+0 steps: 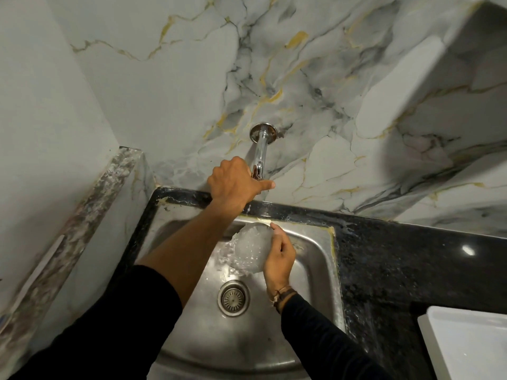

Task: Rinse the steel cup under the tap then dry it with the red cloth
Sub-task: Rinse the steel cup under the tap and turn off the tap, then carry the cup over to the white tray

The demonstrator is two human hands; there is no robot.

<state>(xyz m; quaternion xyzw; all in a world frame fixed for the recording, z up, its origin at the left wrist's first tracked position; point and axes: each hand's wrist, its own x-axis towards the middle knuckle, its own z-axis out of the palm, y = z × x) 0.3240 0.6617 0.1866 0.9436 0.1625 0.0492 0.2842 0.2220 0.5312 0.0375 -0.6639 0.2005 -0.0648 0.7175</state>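
My left hand (pixel 233 185) is closed around the handle of the chrome wall tap (pixel 260 149), above the back rim of the steel sink (pixel 310 259). My right hand (pixel 278 261) grips the steel cup (pixel 251 246) over the sink bowl, mouth turned up. Water foams in the cup and spills over its left side. The cup's body is mostly hidden by the froth and my fingers. The red cloth is not in view.
A round drain strainer (pixel 233 297) sits in the sink floor below the cup. Black speckled counter (pixel 397 259) runs to the right, with a white tray (pixel 466 344) at its near right. A marbled ledge (pixel 63 237) borders the left.
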